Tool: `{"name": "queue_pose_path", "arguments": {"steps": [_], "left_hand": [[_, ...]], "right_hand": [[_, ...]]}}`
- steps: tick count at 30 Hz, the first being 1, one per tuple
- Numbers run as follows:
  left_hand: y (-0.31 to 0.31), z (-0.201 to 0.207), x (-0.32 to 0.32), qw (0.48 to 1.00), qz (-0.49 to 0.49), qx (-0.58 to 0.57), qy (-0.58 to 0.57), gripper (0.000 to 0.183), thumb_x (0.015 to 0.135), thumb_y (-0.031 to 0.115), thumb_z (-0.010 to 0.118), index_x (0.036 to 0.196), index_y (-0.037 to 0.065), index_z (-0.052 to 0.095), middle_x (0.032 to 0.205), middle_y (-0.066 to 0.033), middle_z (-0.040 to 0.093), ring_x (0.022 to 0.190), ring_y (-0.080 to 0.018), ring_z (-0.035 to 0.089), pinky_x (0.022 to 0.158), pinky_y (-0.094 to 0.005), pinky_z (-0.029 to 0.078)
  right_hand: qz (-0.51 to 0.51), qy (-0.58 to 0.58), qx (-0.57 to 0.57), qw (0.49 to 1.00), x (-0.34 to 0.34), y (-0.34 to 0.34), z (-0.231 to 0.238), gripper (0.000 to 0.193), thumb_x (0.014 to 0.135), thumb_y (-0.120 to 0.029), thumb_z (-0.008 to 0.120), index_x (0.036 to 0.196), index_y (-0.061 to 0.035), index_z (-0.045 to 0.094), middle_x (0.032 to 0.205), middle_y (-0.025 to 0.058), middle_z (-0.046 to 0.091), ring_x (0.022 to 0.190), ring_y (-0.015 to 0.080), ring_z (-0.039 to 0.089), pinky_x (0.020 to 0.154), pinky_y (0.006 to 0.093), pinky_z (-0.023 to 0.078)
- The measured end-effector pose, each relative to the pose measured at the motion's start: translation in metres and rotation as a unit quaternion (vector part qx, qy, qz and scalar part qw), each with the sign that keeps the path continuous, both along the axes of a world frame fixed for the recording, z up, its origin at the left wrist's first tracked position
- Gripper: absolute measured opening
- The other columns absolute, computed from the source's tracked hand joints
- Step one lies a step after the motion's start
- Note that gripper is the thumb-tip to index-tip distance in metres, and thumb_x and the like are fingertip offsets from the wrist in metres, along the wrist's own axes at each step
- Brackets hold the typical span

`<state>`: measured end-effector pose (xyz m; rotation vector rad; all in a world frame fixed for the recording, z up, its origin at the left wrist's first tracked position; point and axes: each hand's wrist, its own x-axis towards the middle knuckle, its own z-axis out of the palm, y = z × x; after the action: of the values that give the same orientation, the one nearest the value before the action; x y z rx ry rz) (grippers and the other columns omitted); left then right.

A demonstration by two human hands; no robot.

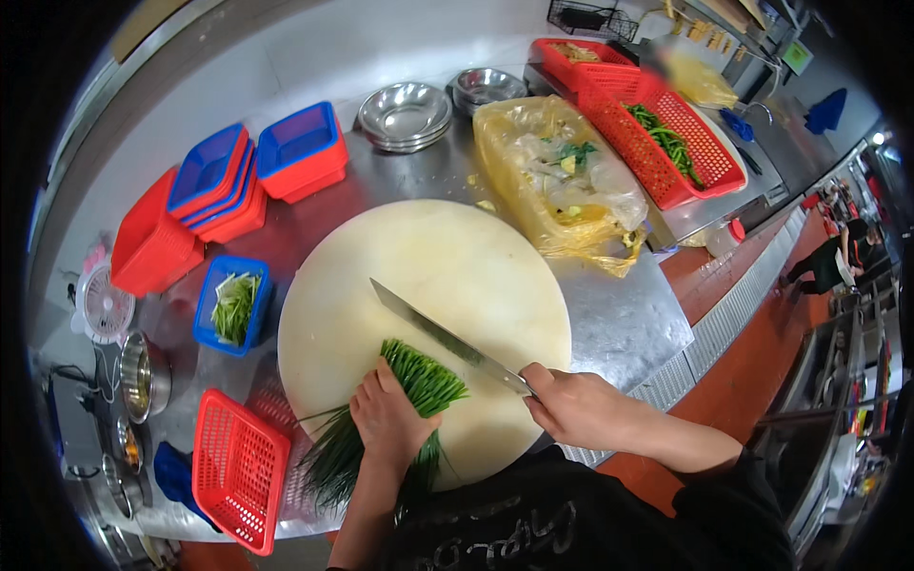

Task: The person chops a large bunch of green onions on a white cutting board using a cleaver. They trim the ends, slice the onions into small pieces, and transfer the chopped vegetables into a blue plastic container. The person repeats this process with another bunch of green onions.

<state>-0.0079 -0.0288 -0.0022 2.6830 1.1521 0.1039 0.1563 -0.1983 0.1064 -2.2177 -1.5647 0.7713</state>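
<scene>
At board (428, 257), right grip (574, 407), closed; knife (446, 337) (held)

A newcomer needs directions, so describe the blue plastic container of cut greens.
On the steel table, find the big round cream-coloured chopping board. Just left of it sits the rectangular blue plastic container. Unlike the stacked red-and-blue containers farther back, it holds cut greens.

Steel bowls (405, 112): nested, at the surface's (624, 328) far edge; second stack alongside.
Tubs (303, 143): blue and red, nested stacks, left part of far edge.
Yellow bag (509, 162): crumpled, scraps inside, toward far right corner.
Red basket (712, 162): long green vegetables (664, 143) inside, beyond that corner.
Blue cloth (178, 479): bunched, near left corner.
Co-worker (826, 265): past right edge.
</scene>
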Motion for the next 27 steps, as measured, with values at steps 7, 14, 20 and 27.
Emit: {"name": "queue_pose_path", "arguments": {"steps": [7,14,20,27], "left_hand": [[0.058,0.012,-0.006,0.994,0.086,-0.039,0.06,0.108,0.051,0.04,0.082,0.133,-0.002,0.026,0.12,-0.0221,0.046,0.111,-0.0378,0.047,0.094,-0.0456,0.039],[0.078,0.02,0.018,0.998,0.047,-0.016,0.03,0.111,0.05,0.045,0.083,0.133,-0.002,0.026,0.117,-0.0212,0.048,0.108,-0.0356,0.05,0.091,-0.0416,0.043],[0.065,0.023,0.019,0.998,0.057,-0.022,-0.006,0.126,0.046,0.027,0.087,0.143,0.009,0.009,0.128,-0.0228,0.04,0.116,-0.0378,0.044,0.096,-0.044,0.039],[0.074,0.039,-0.007,0.971,-0.156,-0.022,-0.179,0.101,0.058,0.02,0.08,0.14,0.003,0.023,0.136,-0.0207,0.034,0.125,-0.0347,0.034,0.104,-0.0419,0.028]], "right_hand": [[-0.094,0.008,-0.02,0.995,0.003,-0.029,-0.015,0.025,0.084,-0.014,0.052,0.102,0.0008,0.042,0.076,0.0231,0.06,0.067,0.0398,0.06,0.059,0.046,0.049],[-0.143,-0.039,0.063,0.987,-0.003,-0.055,-0.067,0.029,0.08,-0.016,0.053,0.104,-0.0014,0.045,0.078,0.0221,0.061,0.071,0.0386,0.061,0.062,0.0457,0.05],[-0.188,0.043,0.106,0.976,-0.015,-0.097,-0.064,0.031,0.083,-0.018,0.053,0.11,-0.004,0.045,0.076,0.0209,0.06,0.067,0.0395,0.06,0.06,0.0463,0.049],[-0.296,-0.038,0.145,0.943,-0.048,-0.189,-0.032,0.03,0.082,-0.02,0.053,0.106,-0.0047,0.043,0.089,0.0191,0.061,0.072,0.0377,0.061,0.059,0.0452,0.049]]}}
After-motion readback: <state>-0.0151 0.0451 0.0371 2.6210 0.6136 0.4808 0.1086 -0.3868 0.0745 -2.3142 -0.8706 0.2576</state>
